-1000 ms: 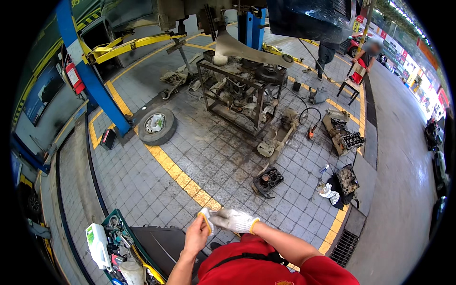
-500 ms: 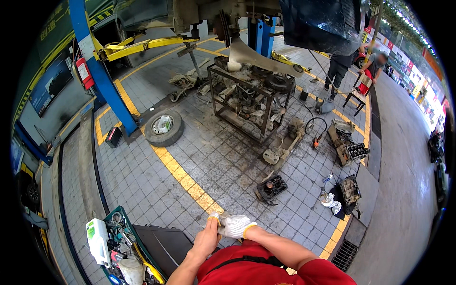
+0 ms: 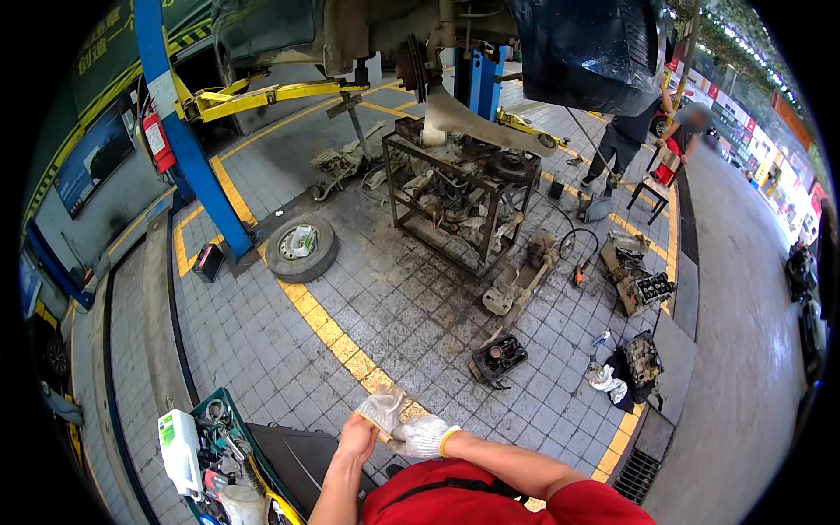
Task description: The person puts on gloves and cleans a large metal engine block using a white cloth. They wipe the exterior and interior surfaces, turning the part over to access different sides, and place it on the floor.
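Glove update from my end. Half a second ago the loose glove (image 3: 381, 409) was bunched at the fingertips and mostly hidden; now its pale body is spread out in front of the left hand (image 3: 356, 437), yellow cuff edge showing at the left fingers. Both hands sit a bit lower left in my view. Right hand (image 3: 425, 437), already gloved, is up against the loose glove, its fingers curled.

Grip: hands together at the glove. Can't tell if the right is pinching it, or if the left fingers are inside the cuff or just holding it; both hidden.

My read: glove is better laid out now but not seated, left wrist and back of hand bare. Both hands tied up with it. Crate (image 3: 238, 418) is lower left, black engine part (image 3: 499, 357) on the floor ahead, well apart from the hands.
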The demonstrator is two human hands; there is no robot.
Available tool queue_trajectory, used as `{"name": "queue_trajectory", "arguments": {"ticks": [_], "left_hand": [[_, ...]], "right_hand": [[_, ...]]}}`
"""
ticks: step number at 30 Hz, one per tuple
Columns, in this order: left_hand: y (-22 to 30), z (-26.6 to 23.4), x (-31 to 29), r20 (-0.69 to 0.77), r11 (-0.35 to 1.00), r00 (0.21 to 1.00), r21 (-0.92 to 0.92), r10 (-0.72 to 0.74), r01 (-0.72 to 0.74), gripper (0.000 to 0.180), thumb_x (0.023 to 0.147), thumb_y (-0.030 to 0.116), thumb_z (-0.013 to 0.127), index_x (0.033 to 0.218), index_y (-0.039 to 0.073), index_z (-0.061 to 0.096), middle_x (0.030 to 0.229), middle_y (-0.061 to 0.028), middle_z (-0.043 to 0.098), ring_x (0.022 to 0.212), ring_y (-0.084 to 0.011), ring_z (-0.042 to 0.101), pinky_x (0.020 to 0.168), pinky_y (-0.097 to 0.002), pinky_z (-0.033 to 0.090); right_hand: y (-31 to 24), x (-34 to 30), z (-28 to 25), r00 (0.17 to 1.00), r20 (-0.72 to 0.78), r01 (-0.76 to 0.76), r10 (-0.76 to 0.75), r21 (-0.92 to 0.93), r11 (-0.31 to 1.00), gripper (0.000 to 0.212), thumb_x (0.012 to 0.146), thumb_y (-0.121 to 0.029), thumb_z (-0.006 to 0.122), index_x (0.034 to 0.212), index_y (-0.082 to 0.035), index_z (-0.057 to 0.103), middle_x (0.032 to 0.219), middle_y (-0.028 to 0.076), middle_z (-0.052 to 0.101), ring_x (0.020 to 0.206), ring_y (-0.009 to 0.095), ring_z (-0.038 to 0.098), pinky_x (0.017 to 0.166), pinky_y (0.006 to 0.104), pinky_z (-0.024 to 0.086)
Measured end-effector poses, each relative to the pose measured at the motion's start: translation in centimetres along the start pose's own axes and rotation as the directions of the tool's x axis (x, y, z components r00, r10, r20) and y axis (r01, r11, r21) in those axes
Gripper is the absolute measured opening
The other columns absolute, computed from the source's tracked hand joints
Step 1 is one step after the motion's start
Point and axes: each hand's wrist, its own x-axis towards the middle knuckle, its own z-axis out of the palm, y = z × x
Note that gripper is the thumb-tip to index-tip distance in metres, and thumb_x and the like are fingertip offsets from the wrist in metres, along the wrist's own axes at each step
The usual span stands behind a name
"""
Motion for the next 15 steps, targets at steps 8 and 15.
{"name": "queue_trajectory", "arguments": {"ticks": [8,15], "left_hand": [[-4.6,-3.3,3.4,0.421,0.225,0.899,0.870,0.122,-0.438,0.051,0.108,0.033,0.061,0.153,0.010,0.055,0.143,-0.0063,0.066,0.129,-0.0254,0.065,0.112,-0.0411,0.050],[-3.4,0.8,2.3,0.008,0.975,0.986,-0.144,-0.168,0.167,0.054,0.110,0.045,0.058,0.155,0.015,0.053,0.132,-0.0014,0.064,0.121,-0.0208,0.064,0.108,-0.0405,0.054]], "right_hand": [[-0.3,-0.3,-0.7,0.952,-0.236,0.163,-0.195,-0.149,0.975,0.037,0.099,-0.046,0.061,0.100,-0.012,0.074,0.085,0.017,0.075,0.080,0.038,0.075,0.073,0.0502,0.059],[0.1,0.2,0.4,0.946,-0.318,0.014,-0.066,-0.163,0.986,0.035,0.097,-0.043,0.063,0.089,-0.011,0.074,0.079,0.016,0.075,0.073,0.037,0.075,0.065,0.0533,0.059]]}}
